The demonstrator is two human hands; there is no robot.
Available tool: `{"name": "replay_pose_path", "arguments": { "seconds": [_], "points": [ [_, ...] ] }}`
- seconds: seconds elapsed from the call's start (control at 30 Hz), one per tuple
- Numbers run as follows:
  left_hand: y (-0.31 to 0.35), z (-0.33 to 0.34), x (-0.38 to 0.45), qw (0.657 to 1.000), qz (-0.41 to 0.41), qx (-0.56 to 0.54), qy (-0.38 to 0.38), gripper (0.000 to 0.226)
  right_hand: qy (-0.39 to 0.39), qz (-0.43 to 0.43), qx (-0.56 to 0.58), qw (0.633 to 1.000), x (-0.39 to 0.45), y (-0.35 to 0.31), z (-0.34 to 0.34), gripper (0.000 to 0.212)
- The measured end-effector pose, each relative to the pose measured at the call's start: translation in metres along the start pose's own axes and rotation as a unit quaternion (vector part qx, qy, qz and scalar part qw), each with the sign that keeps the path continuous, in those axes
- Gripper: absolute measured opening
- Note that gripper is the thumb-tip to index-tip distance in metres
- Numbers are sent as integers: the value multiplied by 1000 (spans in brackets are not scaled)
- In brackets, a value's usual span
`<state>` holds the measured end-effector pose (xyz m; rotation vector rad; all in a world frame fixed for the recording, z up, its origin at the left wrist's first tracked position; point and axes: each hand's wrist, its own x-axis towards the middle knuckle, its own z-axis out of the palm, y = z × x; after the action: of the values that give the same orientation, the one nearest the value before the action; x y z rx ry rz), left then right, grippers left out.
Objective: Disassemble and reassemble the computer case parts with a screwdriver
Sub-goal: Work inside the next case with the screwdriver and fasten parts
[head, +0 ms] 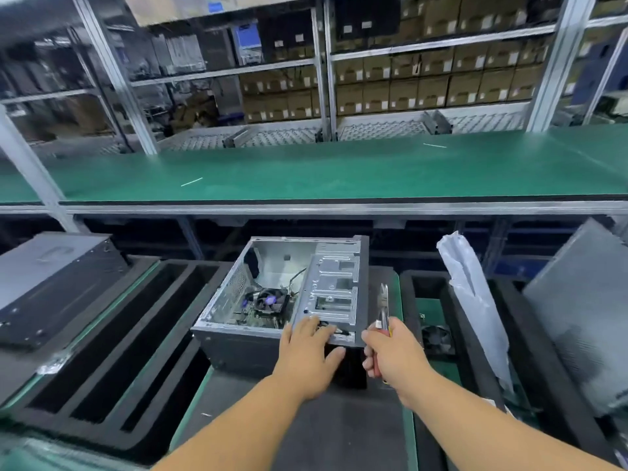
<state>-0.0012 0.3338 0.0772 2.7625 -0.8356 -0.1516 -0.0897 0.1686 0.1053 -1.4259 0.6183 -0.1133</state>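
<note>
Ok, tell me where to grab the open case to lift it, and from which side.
Probably grip the case by its near top rim and the far rim, reaching down from above. The side panel is off, so both metal edges are exposed; the left hand already rests on the near edge by the drive cage. The right hand holds a tool, so free it first.

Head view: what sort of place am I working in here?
Likely a computer assembly or refurbishing line: long green bench, shelves of labelled cartons, foam trays beside the open computer case. Left hand rests on it.
</note>
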Motion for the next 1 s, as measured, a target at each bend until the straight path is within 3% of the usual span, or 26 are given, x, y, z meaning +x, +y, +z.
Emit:
{"name": "replay_pose_path", "arguments": {
  "seconds": [0.23, 0.43, 0.53, 0.63, 0.73, 0.87, 1.0],
  "points": [
    [-7, -4, 2, 999, 5, 3, 40, 48, 47, 66, 50, 996, 13, 51, 4, 26],
    [-28, -23, 34, 992, 15, -40, 121, 53, 99, 98, 50, 989, 22, 64, 2, 26],
    [-43, -27, 56, 994, 11, -26, 107, 60, 128, 94, 28, 987, 20, 73, 4, 28],
    [-50, -18, 68, 998, 13, -8, 61, 69, 217, 91, -26, 972, 16, 86, 2, 27],
    [-51, -10, 70, 996, 31, -1, 78, 70, 289, 104, -80, 948, 14, 93, -3, 32],
    [-53, -9, 73, 995, 43, 0, 93, 65, 279, 158, -196, 927, 20, 99, -8, 43],
    [-53, -8, 72, 995, 62, -5, 84, 60, 272, 199, -345, 876, 16, 108, -6, 44]
  ]
}}
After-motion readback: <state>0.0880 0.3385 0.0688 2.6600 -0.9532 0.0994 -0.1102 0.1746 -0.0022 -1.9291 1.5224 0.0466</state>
